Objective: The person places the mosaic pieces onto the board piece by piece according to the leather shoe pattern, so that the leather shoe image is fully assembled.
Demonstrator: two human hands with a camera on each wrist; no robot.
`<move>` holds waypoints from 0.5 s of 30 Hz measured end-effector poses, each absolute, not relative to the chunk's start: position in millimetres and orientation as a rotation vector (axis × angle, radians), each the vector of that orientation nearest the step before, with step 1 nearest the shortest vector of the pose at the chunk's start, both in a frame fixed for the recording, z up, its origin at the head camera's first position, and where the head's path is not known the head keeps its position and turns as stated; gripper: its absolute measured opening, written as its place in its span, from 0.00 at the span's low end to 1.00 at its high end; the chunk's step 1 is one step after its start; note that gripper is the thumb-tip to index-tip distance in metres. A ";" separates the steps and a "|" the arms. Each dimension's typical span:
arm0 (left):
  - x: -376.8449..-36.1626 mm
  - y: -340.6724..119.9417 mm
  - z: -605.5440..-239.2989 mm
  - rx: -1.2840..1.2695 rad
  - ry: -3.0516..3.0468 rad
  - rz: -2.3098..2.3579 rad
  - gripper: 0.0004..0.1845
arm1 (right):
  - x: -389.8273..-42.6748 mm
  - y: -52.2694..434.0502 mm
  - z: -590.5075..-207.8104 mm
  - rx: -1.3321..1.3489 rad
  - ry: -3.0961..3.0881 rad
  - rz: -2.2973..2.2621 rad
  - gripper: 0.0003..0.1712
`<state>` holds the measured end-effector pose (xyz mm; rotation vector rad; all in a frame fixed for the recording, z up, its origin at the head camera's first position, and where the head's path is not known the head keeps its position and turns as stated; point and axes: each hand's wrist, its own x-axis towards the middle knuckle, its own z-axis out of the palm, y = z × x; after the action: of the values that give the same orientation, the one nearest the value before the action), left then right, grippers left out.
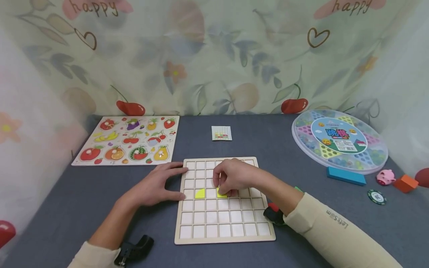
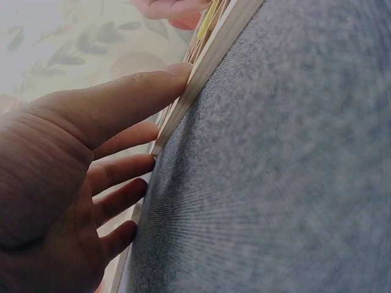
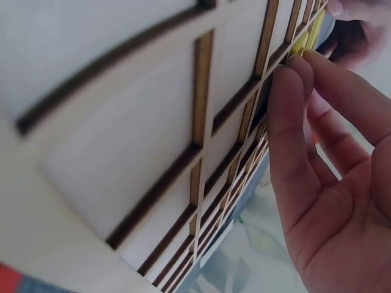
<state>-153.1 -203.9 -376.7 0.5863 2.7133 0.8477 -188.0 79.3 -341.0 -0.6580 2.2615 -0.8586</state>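
Note:
A wooden grid board [image 1: 225, 241] with square white cells lies on the grey cloth. My left hand [image 1: 152, 186] rests beside its left edge, thumb and forefinger spread; in the left wrist view the thumb [image 2: 140, 91] touches the board's side. A yellow piece [image 1: 200, 193] with one rounded corner sits in a cell left of centre. Over the middle of the board, my right hand [image 1: 236, 175] pinches a second yellow piece [image 1: 221, 193] at a cell, its fingertips partly covering it. The right wrist view shows yellow [image 3: 300, 44] right at those fingertips.
Behind my left hand lies a fruit picture board [image 1: 125, 141]. A small patterned card [image 1: 221, 133] is at the back. To the right are a round game box [image 1: 368, 160], a blue block [image 1: 346, 175], a pig figure [image 1: 385, 177], an orange block [image 1: 406, 183] and a chip [image 1: 377, 197].

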 end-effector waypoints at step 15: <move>-152.1 -204.2 -376.0 0.609 2.714 0.846 0.43 | -194.2 109.2 -320.3 -0.924 2.185 -0.746 0.07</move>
<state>-152.1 -204.2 -376.0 0.6086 2.7143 0.8458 -194.2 109.2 -320.3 -0.9235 2.1847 -0.7459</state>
